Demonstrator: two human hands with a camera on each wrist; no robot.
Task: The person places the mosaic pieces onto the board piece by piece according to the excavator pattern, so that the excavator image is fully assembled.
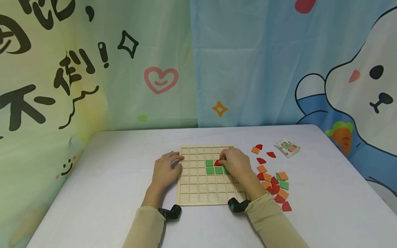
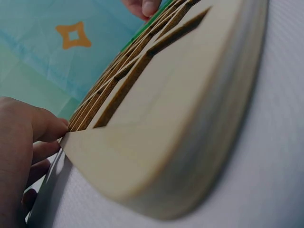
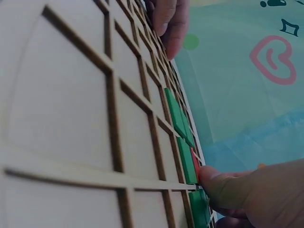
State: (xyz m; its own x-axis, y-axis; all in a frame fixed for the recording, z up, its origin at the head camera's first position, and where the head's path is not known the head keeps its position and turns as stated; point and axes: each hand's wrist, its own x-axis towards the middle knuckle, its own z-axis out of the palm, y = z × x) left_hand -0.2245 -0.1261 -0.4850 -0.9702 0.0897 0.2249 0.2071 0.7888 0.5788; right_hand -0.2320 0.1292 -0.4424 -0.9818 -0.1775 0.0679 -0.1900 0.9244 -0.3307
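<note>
A wooden grid board (image 1: 193, 188) lies flat on the table. My left hand (image 1: 165, 169) rests at its left edge, thumb and index fingertip touching the rim; in the left wrist view, the other left-hand fingers (image 2: 40, 168) sit beside that edge. Over the board, my right hand (image 1: 238, 163) pinches a red curved piece (image 1: 217, 163) at a cell right of a green square tile (image 1: 209, 163). More green tiles (image 1: 210, 170) fill cells in the row nearer me, one partly covered by the right hand. The right wrist view shows the right thumb (image 3: 223, 187) against the red piece (image 3: 195, 160).
Right of the board, loose red pieces (image 1: 286, 206), orange squares (image 1: 283, 194) and green squares (image 1: 284, 185) lie scattered, some overlapping. A small printed packet (image 1: 287, 148) sits behind them. A printed curtain (image 1: 231, 69) hangs behind the white table (image 1: 124, 165).
</note>
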